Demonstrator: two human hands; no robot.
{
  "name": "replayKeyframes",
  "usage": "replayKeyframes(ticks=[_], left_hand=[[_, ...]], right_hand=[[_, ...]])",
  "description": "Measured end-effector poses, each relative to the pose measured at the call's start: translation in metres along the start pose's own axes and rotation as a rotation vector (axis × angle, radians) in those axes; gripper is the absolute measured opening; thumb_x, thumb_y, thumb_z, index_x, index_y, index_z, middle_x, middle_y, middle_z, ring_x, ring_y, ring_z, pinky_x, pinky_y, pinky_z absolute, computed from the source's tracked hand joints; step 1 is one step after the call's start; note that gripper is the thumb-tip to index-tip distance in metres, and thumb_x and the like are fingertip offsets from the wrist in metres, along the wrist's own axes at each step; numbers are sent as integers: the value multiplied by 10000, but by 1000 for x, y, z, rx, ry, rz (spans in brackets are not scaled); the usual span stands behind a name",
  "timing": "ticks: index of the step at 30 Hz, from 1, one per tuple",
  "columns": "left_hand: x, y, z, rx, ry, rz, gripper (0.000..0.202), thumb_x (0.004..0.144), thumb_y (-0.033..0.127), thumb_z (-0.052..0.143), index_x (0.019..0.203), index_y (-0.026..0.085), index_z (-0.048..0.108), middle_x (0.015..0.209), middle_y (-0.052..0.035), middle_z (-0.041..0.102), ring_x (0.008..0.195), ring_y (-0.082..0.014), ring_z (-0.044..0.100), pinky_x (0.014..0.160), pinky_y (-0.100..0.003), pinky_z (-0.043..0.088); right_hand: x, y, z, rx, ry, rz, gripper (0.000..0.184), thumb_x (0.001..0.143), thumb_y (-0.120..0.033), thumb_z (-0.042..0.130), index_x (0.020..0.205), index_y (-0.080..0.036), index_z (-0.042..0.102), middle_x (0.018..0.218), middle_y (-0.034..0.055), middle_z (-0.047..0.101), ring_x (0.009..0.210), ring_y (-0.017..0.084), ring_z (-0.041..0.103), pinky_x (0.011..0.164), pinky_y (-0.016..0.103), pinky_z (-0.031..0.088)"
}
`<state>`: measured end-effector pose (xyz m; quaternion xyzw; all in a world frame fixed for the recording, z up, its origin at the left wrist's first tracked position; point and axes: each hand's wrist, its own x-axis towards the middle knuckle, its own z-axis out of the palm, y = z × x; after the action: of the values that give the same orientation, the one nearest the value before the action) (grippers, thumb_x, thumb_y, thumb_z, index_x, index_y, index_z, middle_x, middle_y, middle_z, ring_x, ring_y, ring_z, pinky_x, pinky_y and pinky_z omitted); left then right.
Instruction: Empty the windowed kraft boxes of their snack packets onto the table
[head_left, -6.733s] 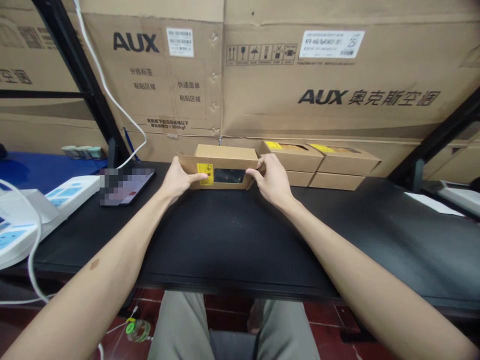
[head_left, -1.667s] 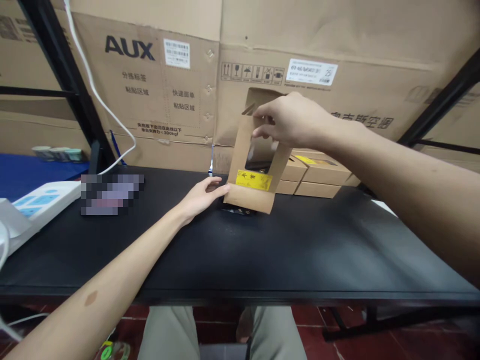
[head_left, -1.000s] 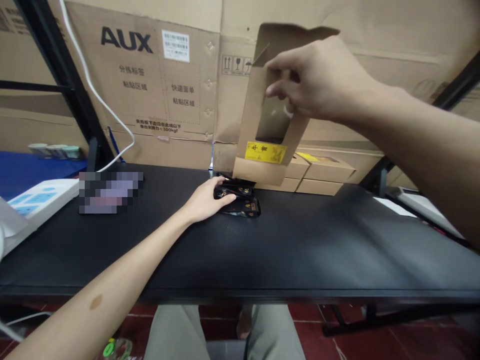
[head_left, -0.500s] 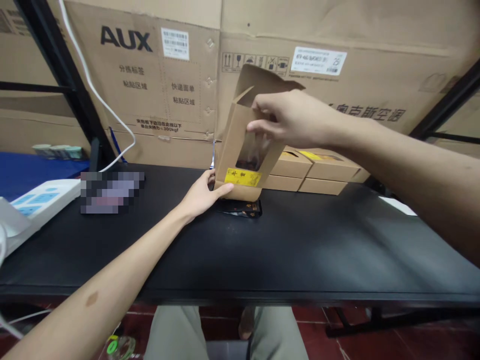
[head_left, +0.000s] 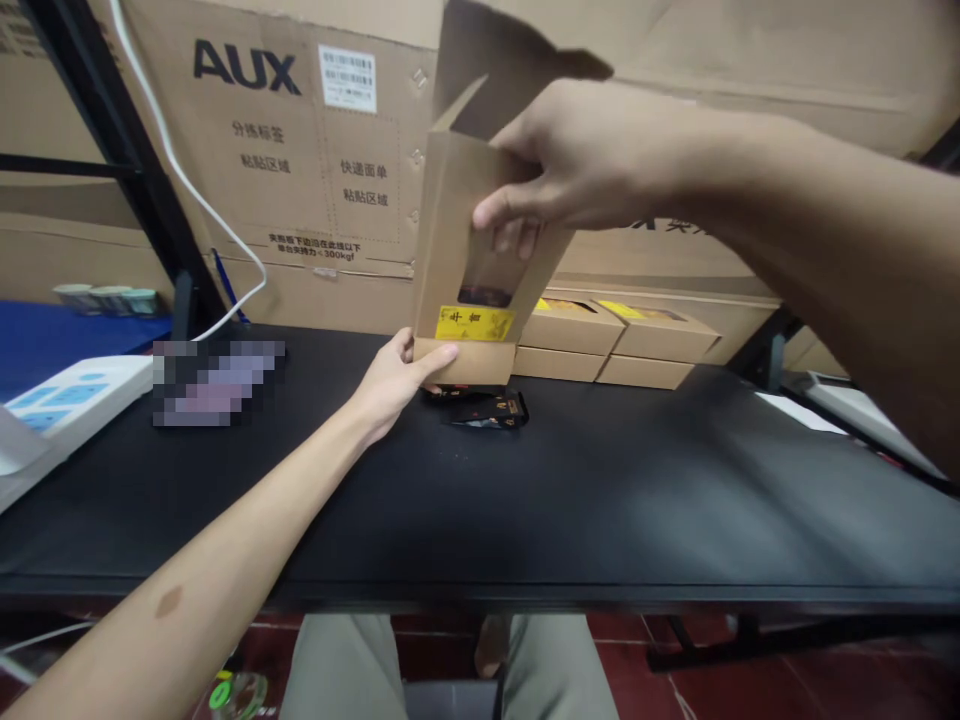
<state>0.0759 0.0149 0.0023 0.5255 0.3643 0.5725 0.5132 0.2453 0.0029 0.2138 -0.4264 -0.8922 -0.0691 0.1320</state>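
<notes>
A brown cardboard box [head_left: 444, 240] with a dark window and a yellow label stands tilted above the black table, its top flap up. My left hand [head_left: 394, 375] grips the lower left corner, thumb across the front face. From the right, my right hand [head_left: 555, 165] is closed around the upper part of the box by the opening, fingers bent over the window side. The hand covers much of the window, and the inside of the box is hidden. Below the box's bottom edge lie black printed packets [head_left: 491, 410] on the table.
Several small cardboard boxes [head_left: 645, 345] with yellow labels are stacked behind on the right. A white power strip [head_left: 90, 385] and a pixelated item [head_left: 217, 385] lie at the left. Large AUX cartons [head_left: 360, 220] form the back wall. A white sheet [head_left: 799, 412] lies at right.
Both hands have lifted the box slightly and shifted it left, so it stands taller in view. More of the black packets now shows beneath it.
</notes>
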Motion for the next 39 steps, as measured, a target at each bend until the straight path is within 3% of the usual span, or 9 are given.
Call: replayKeyframes(ticks=[7,10,14,18,21,25,31,36,39], left_hand=[[5,-4,-4,-16,122,-24,488,631,274,947,966,181,604,964,-66,759,802,-191,710,850,-402,578],[4,0,-2,-70,125,-31,439,642,253,936,965,153,657,1020,-92,774,926,-209,734,958,-394,571],[1,12,0,-231,104,-48,270,771,292,837,950,128,720,1089,-124,783,1129,-247,718,1059,-358,548],[-1,22,-2,-370,18,-32,200,825,265,756,999,175,717,1157,-93,780,1296,-269,653,1112,-370,537],[-3,26,-4,-402,35,29,185,815,259,730,992,211,703,1230,-56,763,1368,-283,604,1154,-421,515],[-6,29,-6,-401,20,69,245,823,254,687,1061,214,731,1233,-62,765,1356,-313,611,1131,-474,530],[-12,32,-8,-332,-56,24,353,897,268,567,1196,201,741,1274,-83,761,1313,-328,642,1066,-490,561],[-13,32,-8,-404,-147,16,285,887,301,638,1125,219,774,1207,-86,787,1290,-344,658,1075,-504,549],[-8,28,-9,-421,-104,-32,181,861,296,676,991,220,777,1122,-74,801,1233,-326,683,1044,-474,563]], right_hand=[[-8,1,10,11,74,13,222,891,-271,698,704,-227,586,777,-16,769,582,113,649,554,238,473],[-12,-5,8,-5,15,7,165,885,-225,666,740,-215,588,820,-13,774,614,100,668,569,213,493],[-13,-12,6,45,102,-41,94,885,-185,656,795,-192,630,821,-9,772,646,91,698,563,175,518],[-10,-11,7,108,149,-55,85,889,-155,674,815,-179,641,819,-12,778,619,79,704,523,149,539],[-7,-8,9,205,164,-53,98,900,-138,679,821,-175,634,803,-8,780,604,88,712,513,155,565],[-9,-9,10,289,147,-7,140,920,-110,658,806,-184,626,785,-5,775,603,100,716,511,167,573],[-18,-3,15,373,144,69,136,942,-219,675,813,-231,633,796,-9,789,679,156,755,577,236,603],[-17,11,19,258,132,26,72,922,-300,729,888,-246,696,868,-7,807,751,182,775,645,267,606],[-18,15,18,193,122,26,73,923,-304,730,890,-240,718,841,-7,799,726,185,770,646,274,598]])
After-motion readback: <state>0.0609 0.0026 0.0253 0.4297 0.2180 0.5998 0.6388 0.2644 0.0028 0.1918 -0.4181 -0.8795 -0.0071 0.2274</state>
